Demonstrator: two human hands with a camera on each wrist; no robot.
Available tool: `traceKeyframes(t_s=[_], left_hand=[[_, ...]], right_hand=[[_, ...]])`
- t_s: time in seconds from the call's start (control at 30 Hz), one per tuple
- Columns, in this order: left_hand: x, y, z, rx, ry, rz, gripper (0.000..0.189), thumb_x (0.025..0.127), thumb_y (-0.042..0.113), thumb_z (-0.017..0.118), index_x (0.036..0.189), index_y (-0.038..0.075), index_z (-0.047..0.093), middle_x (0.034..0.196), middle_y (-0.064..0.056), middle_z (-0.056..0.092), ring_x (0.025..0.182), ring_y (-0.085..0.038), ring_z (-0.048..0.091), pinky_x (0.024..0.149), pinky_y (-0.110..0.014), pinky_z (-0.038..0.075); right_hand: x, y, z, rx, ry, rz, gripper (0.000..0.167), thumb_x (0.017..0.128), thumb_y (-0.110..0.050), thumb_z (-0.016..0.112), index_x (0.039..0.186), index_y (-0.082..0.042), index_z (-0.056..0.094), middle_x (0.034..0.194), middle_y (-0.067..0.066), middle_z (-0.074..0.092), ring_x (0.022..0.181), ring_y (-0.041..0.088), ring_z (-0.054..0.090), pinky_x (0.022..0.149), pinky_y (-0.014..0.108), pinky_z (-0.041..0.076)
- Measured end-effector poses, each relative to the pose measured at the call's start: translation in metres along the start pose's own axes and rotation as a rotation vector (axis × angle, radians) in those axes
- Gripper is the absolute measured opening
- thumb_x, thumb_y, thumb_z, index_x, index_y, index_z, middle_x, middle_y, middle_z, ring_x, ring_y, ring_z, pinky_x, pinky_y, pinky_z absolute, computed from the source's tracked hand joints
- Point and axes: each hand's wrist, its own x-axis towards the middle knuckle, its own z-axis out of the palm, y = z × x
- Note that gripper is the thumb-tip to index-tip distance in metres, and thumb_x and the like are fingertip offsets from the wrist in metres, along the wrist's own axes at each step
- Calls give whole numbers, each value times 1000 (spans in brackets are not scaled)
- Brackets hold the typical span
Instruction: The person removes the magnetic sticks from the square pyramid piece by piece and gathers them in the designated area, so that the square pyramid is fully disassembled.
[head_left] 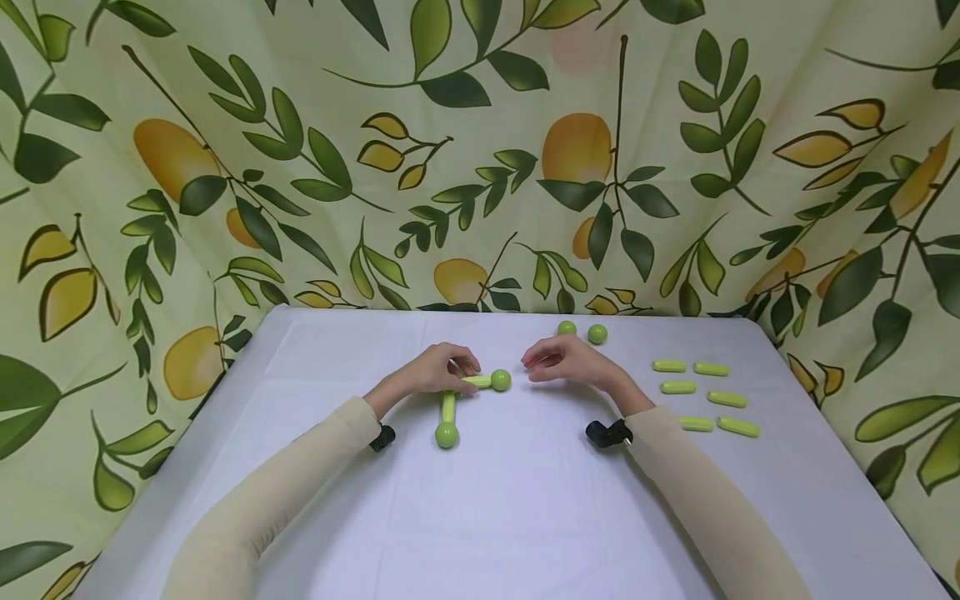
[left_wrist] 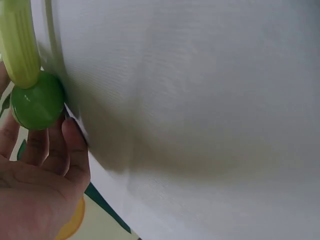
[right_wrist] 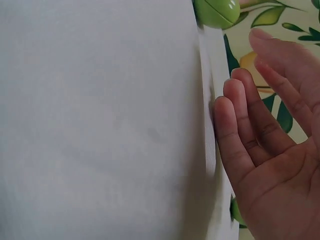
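My left hand (head_left: 442, 368) grips a green ball (left_wrist: 39, 102) at a corner, its fingers behind the ball; the hand hides this ball in the head view. One ribbed yellow-green stick (head_left: 448, 407) runs from there toward the front, ending in a shiny green ball (head_left: 446, 435). A second stick (head_left: 477, 381) points right, partly covered by the fingers, with another green ball (head_left: 501, 380) on its end. To the right of that ball hovers my right hand (head_left: 573, 364), fingers slightly bent and holding nothing; in the right wrist view its palm (right_wrist: 285, 185) is bare.
Two loose green balls, one (head_left: 597, 334) beside the other (head_left: 566, 327), lie near the table's back edge behind the right hand. On the right, several light green sticks (head_left: 678, 387) lie in two columns. A leaf-patterned curtain (head_left: 480, 125) surrounds the white table (head_left: 480, 517).
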Motion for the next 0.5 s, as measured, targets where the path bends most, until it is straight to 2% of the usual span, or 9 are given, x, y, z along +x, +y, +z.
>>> traceKeyframes(t_s=[0.13,0.3,0.5], left_hand=[[-4,-4,-3,16,-2,5,18,85,12,85,96,6,72,84,3,66,82,-13,59,79,-28,50],[-4,-7,-4,-3,-9,23,14,86,11,84,93,7,73,83,4,67,81,-13,59,78,-28,50],[-4,-10,-5,-22,-12,22,9,88,10,82,93,7,75,84,4,69,82,-12,61,78,-28,50]], right_hand=[[10,-5,10,2,-8,3,37,85,-5,83,118,5,70,112,15,71,97,26,67,87,30,55],[25,-9,25,14,-39,-15,40,83,-3,85,119,5,69,110,12,70,96,26,66,88,32,54],[33,-13,37,-18,-63,-24,31,83,-3,84,111,3,72,104,7,71,90,22,64,83,32,54]])
